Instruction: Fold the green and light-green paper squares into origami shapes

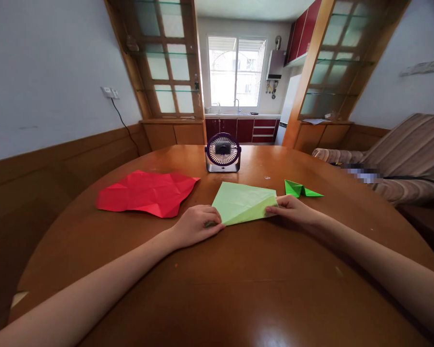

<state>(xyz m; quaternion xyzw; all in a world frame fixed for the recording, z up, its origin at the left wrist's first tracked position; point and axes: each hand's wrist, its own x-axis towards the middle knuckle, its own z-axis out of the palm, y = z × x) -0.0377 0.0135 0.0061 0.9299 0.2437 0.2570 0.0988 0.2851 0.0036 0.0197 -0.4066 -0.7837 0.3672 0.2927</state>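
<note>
1. The room is a dining nook with pale walls above wood panelling; a glazed wooden partition opens onto a kitchen with a bright window and red cabinets, and a striped sofa (408,149) sits far off to the right of the right hand. The things lie on a round, glossy wooden counter (238,289).
2. Well out beyond the left hand, up and to its left, lies a red paper sheet (148,193) — flat, opened out, full of creases, and touched by neither hand.
3. The left hand (195,225) rests palm down on the counter, fingers curled and pressing the near left corner of the pale green paper (244,202). It pins the paper rather than closing around it.
4. The pale green paper lies between the two hands, folded into a broad pointed shape; its far edge points away from the person and its lower edge runs from one hand to the other.
5. Straight past the paper, well beyond both hands, a small purple desk fan (223,152) stands upright, its grille facing the person.
6. The right hand (291,207) lies on the counter at the paper's right corner, fingertips (271,209) pinching or pressing that corner — which of the two cannot be told.
7. Just beyond the right hand, slightly to its right, sits a small bright green folded piece (302,189), clear of the hand.
</note>
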